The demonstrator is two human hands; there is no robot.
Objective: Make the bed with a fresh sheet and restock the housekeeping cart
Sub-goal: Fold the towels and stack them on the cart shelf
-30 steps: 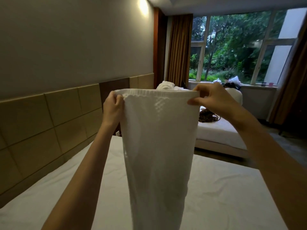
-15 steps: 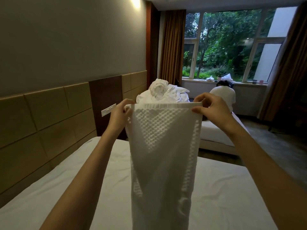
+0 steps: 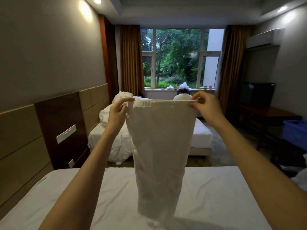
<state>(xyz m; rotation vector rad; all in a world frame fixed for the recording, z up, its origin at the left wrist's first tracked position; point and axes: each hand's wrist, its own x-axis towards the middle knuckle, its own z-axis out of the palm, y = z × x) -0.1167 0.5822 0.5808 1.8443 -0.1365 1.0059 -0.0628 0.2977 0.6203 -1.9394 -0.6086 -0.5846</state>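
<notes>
At centre frame, a white textured towel (image 3: 160, 146) hangs lengthwise from its hemmed top edge, pinched at the two upper corners. Left hand (image 3: 117, 113) holds the left corner between thumb and curled fingers; right hand (image 3: 206, 107) pinches the right corner likewise, remaining fingers bent. Neither hand holds anything else. Holding the edge taut and level at arm's length lets the cloth fall straight, which in my judgement serves to square it for folding, likely for the cart. The lower end of the towel reaches the near bed (image 3: 216, 196) at the bottom of the frame; whether it rests on the sheet or just clears it cannot be told. That bed carries a flat white sheet, lightly creased, so the sheet step appears largely done. Behind, at mid frame, a second bed (image 3: 201, 131) carries a heap of crumpled white linen (image 3: 114, 112) at its left end. A person (image 3: 182, 95) sits beyond it beneath the window (image 3: 179, 57). At right edge, a blue bin (image 3: 294, 133) stands near a dark television (image 3: 256, 94). No housekeeping cart is in view.
</notes>
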